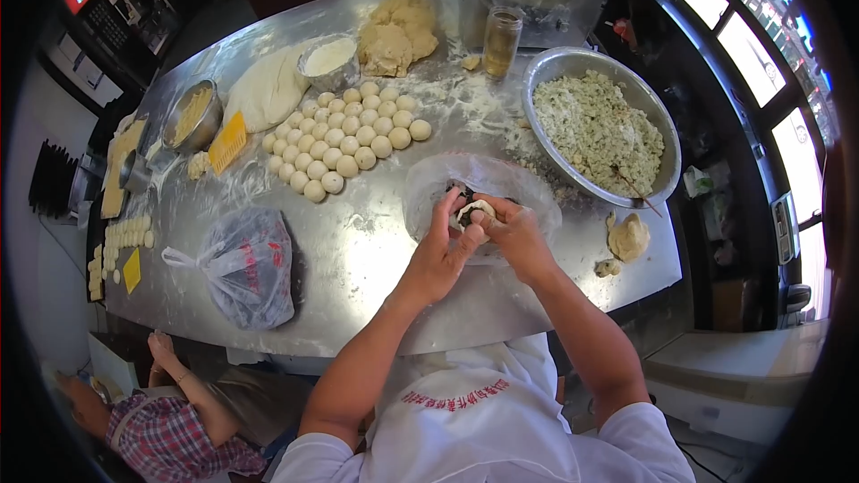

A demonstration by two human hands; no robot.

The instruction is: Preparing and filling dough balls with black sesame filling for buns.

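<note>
Between both hands I hold a small piece of white dough (484,206) cupped around a dark filling. My left hand (439,248) supports it from the left, with the thumb at its near side. My right hand (520,235) grips it from the right, its thumb pressed on the dark filling. Just beneath the hands lies an opened clear plastic bag (429,178), with more dark filling partly hidden by my fingers. To the left, several rows of round dough balls (349,145) rest on the floured steel table (349,235).
A steel basin (673,168) of pale green crumbly filling stands right, near a dough lump (629,238). A tied plastic bag (251,268) lies left. Behind are a glass of amber liquid (502,43), a flour bowl (329,74) and yellow dough (399,30). Another person (181,422) is at lower left.
</note>
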